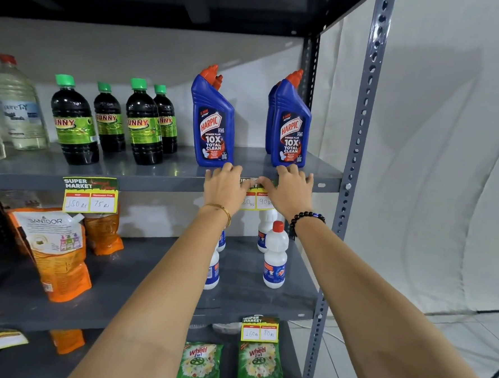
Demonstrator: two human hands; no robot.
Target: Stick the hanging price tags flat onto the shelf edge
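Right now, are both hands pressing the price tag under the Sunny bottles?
No, the left hand and right hand press the price tag below the Harpic bottles.

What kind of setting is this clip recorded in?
Probably a small shop or a mock-up supermarket aisle. A grey metal rack holds cleaning goods such as Harpic bottles in rows, and "Super Market" price tags with handwritten prices hang from the shelf edges. The plain white sheeting behind suggests a staged setup.
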